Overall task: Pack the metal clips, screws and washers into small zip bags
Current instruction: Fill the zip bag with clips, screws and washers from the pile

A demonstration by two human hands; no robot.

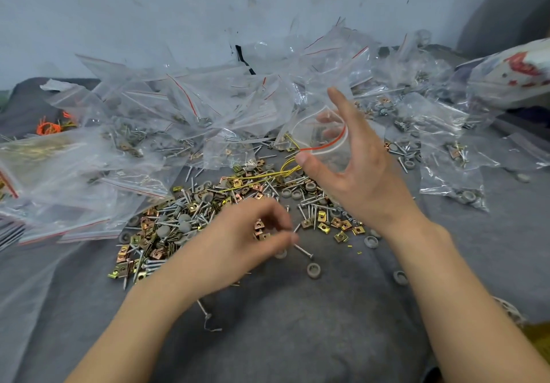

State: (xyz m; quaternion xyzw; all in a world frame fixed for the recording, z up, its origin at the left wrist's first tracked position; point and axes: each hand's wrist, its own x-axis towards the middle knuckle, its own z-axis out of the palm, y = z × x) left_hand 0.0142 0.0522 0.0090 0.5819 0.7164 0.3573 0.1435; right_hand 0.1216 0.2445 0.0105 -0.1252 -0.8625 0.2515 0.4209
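Right hand (357,171): held a small zip bag (324,135) open, raised.
Left hand (238,242): fingers curled over loose clips and screws (184,219); grip blurred, cannot tell.

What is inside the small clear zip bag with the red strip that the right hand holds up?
Through the small clear zip bag, only fingers of the right hand show, plus a dim dark patch, perhaps hardware. The hand hides the rest of it.
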